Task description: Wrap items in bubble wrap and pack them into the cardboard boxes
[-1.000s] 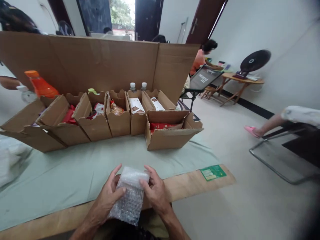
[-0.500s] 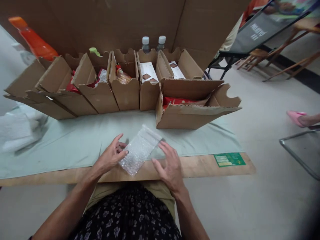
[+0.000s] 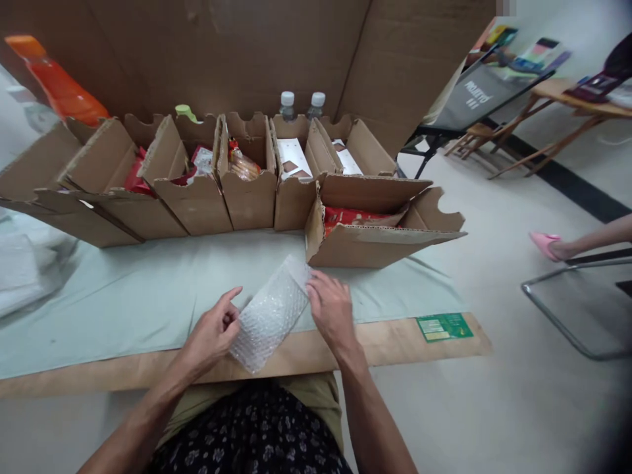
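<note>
A clear bubble-wrap pouch (image 3: 270, 315) lies slanted on the pale green cloth (image 3: 123, 303) near the table's front edge. My left hand (image 3: 216, 327) rests at its left side, fingers curled and pinching the pouch's edge. At the pouch's upper right corner, my right hand (image 3: 332, 308) lies palm down with fingers pressing on it. Just beyond stands an open cardboard box (image 3: 380, 227) with red packets inside.
A row of open cardboard boxes (image 3: 197, 178) holding packets and white cartons lines the back, before a tall cardboard sheet (image 3: 237, 52). Two capped bottles (image 3: 301, 105) and an orange bottle (image 3: 54, 79) stand behind. A green label (image 3: 443, 326) sits on the wooden table edge. A person's foot (image 3: 546, 245) is at right.
The pouch has gone from held upright in both hands to lying on the cloth. My right hand has slid up to its far corner. The view has tilted downward.
</note>
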Demonstrator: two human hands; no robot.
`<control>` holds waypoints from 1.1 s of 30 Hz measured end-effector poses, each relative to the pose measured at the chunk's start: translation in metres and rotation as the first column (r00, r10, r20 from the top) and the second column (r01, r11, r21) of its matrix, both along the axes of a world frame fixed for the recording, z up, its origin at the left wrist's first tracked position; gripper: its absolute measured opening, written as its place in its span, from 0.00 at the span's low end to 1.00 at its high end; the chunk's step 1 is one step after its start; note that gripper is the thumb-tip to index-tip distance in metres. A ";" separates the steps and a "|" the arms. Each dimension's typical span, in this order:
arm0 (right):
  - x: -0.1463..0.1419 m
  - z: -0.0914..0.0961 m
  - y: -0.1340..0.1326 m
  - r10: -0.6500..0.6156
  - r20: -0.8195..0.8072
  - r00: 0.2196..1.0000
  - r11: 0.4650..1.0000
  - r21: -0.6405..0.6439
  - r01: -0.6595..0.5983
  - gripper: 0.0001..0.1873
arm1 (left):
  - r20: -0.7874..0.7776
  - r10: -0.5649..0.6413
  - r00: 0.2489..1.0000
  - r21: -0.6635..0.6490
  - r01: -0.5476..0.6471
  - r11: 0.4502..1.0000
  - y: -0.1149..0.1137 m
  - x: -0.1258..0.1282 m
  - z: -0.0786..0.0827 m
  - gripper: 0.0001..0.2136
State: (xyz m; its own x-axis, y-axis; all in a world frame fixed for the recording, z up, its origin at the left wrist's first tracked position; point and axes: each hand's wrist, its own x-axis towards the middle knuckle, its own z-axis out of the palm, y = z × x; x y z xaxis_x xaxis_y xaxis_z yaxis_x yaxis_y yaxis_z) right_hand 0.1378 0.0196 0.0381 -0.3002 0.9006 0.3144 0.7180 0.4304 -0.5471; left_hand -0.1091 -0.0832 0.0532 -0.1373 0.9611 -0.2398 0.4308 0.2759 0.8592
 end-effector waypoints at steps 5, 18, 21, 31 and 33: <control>0.056 0.027 -0.028 -0.238 -0.430 0.871 0.953 -0.276 0.124 0.13 | 0.194 0.047 0.980 -0.030 -0.042 0.999 0.008 -0.050 0.037 0.27; 0.109 -0.011 -0.029 -0.497 -0.192 0.846 0.868 -0.126 0.481 0.18 | -0.687 0.195 0.700 0.383 0.120 0.916 0.039 -0.071 0.001 0.22; 0.092 -0.001 -0.035 -0.335 -0.143 0.931 0.938 0.046 0.345 0.14 | -0.709 0.202 0.675 0.485 0.260 0.835 0.018 -0.043 -0.004 0.18; -0.020 -0.022 -0.023 0.284 0.264 0.922 0.956 0.001 -0.294 0.21 | -0.856 -0.113 0.505 0.210 0.539 0.816 0.012 0.014 -0.050 0.24; 0.017 -0.035 -0.020 0.161 0.294 0.942 0.980 0.062 -0.187 0.20 | -0.841 -0.154 0.519 0.189 0.549 0.814 0.010 0.008 -0.051 0.25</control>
